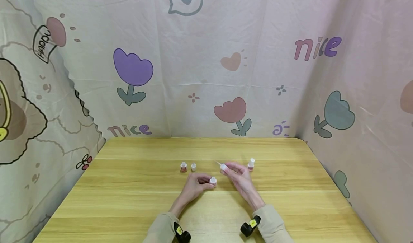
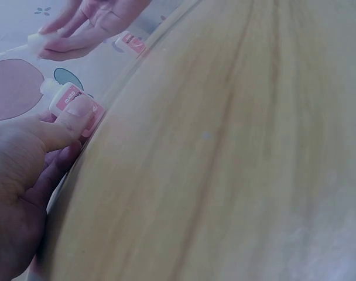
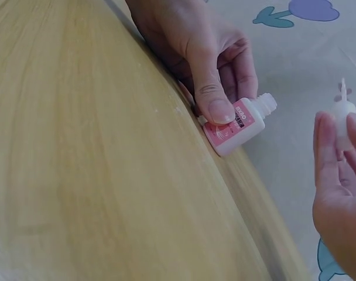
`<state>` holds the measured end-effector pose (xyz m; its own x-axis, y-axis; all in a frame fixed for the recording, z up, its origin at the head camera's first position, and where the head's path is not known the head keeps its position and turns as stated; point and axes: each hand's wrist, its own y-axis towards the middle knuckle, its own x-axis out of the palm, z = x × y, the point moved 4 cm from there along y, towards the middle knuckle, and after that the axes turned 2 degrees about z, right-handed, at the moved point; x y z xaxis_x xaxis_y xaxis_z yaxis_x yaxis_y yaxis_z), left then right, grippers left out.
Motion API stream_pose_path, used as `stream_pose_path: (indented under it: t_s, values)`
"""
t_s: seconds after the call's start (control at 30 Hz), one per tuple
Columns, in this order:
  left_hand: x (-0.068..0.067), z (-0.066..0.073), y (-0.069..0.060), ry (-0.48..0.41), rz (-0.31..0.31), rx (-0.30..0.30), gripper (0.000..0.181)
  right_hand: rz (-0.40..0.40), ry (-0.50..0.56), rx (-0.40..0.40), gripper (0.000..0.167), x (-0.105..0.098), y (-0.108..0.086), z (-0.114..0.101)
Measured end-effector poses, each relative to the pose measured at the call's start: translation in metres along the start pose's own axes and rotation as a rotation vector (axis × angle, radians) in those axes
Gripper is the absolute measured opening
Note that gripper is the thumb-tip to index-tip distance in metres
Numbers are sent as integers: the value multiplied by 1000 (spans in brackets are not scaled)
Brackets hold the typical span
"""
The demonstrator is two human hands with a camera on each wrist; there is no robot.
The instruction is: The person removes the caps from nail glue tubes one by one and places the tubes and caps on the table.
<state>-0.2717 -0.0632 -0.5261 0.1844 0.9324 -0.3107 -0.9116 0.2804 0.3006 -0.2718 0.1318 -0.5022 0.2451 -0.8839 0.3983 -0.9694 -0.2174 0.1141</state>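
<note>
Separately, hands [image 1: 195,186] [image 1: 242,182] hold a boxy bottle [image 3: 241,127] and thin-tipped cap [image 1: 223,167].

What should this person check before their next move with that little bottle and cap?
1. Bottle gripped: ok; the left hand holds it, thumb across the label.
2. Neck uncovered: ok; no cap sits on it.
3. Cap in hand: ok; the right hand pinches it, apart from the bottle.
4. Thin applicator pointed into the neck: not ok; it points up and away.
5. Bottle near the right hand closed: ok; its white cap is on.
6. Liquid inside the held bottle: cannot tell; none shows through its wall.
</note>
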Motion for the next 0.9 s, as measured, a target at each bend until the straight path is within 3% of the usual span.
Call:
stream_pose_path:
  t_s: [0.3, 0.63, 0.9]
  values:
    - [-1, 0, -1, 21, -4, 7, 19, -8, -125, 63, 43, 2, 0, 0]
    - [-1, -1, -1, 8, 1, 24, 19, -31, -190, 110, 42, 2, 1, 3]
    - [-1, 0, -1, 23, 1, 17, 18, -77, -180, 81, 45, 3, 1, 3]
